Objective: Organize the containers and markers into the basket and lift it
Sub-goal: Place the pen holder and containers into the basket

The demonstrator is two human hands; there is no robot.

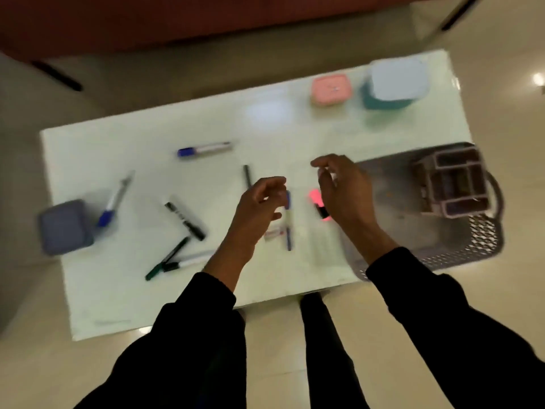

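Markers lie scattered on the pale glossy counter (265, 119); basket (483, 246) sits at its right end, w/ nothing but a compartmented organizer (451, 184) inside, so the task looks barely begun.

Key relation: the nearest markers sit btwn & just under the two hands. A white-barrelled marker w/ blue cap (287, 219) lies w/ long axis running away from the person, right by the left hand (256, 214); part of it is hidden by that hand. A short glowing pink/red item (315, 199), prob. a highlighter, lies just left of the right hand (345, 196). My guess: each hand takes the one nearest, then goes right to the basket; right hand is closer to it.

Hands: both hover above the counter, fingers loosely curled, thumbs apart from fingers, holding nothing as far as motion blur allows. Something pale shows at the right fingers; can't tell what.

Further out, left side: black marker (184, 221) lying diagonal, green pen (166, 259) crossing a white pen (188, 262), blue-capped marker (113, 202) tilted, another blue-capped marker (203, 149) lying across, thin dark pen (247, 175).

Containers: grey-blue rounded-square tub (65, 227) at far left edge; small pink lidded box (331, 90) & taller teal tub w/ pale lid (392, 84) at the far right, near each other. All look like smooth plastic.

Basket is grey plastic w/ perforated lattice walls & a loop handle at its right side.
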